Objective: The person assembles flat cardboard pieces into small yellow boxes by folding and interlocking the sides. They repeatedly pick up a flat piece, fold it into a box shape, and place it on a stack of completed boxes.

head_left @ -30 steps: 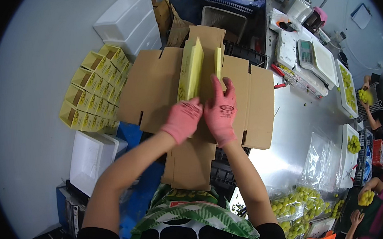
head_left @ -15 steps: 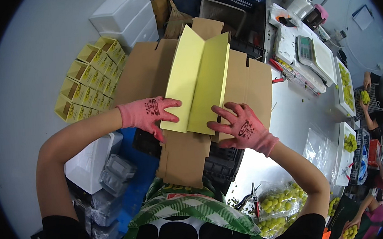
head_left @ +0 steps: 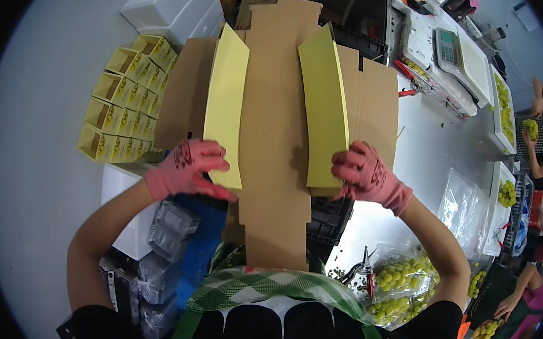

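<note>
A brown cardboard carton blank [head_left: 270,118] lies in front of me, with two long yellow panels rising along its middle. My left hand [head_left: 187,170], in a pink glove, curls its fingers over the near end of the left yellow panel [head_left: 228,115], thumb low by its bottom corner. In a matching glove, my right hand [head_left: 372,177] has its fingers bent round the near outer corner of the right yellow panel [head_left: 324,110]. Between the panels a wide brown strip shows. The undersides of the panels and some fingertips are hidden.
Small yellow boxes [head_left: 117,105] stand in rows at left, near white foam boxes [head_left: 173,7]. Bagged green grapes [head_left: 400,277] and pruning shears [head_left: 361,268] lie on the metal table [head_left: 387,237] at right. A scale [head_left: 458,56] sits farther back. Co-workers handle grapes at far right.
Both hands have moved apart, and the two yellow panels, which met in a V, now stand well separated. The brown middle of the carton blank has come into sight.
</note>
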Action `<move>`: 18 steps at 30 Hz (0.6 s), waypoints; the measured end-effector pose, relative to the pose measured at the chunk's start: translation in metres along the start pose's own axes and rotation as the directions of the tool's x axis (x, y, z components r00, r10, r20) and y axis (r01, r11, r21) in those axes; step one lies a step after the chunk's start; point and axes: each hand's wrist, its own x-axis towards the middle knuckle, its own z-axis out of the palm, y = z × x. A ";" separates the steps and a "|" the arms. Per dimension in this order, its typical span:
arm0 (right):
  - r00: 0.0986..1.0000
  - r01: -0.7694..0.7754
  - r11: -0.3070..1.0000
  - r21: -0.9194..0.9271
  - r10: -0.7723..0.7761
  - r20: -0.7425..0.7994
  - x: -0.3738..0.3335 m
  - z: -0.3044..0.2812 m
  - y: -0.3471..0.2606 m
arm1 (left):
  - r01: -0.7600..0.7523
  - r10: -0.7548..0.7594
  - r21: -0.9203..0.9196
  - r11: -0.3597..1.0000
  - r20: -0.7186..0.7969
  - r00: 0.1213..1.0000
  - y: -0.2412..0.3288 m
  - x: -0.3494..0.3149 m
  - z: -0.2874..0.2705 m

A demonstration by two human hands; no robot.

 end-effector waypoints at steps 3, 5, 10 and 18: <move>0.997 0.027 0.995 -0.092 -0.019 0.080 -0.013 0.013 -0.010 | -0.061 0.054 0.031 0.998 0.194 0.980 0.008 -0.025 0.016; 0.993 0.029 0.988 -0.149 -0.012 0.117 -0.018 0.010 -0.006 | -0.093 0.067 0.073 0.993 0.291 0.954 0.001 -0.028 0.016; 0.999 -0.011 1.000 -0.001 0.011 0.041 -0.020 -0.004 0.014 | 0.089 -0.059 -0.121 0.989 0.235 0.970 -0.017 -0.030 -0.007; 0.962 -0.170 0.961 0.216 0.210 -0.176 -0.001 -0.018 -0.008 | 0.467 -0.692 -0.807 0.361 0.103 0.714 -0.008 -0.030 -0.031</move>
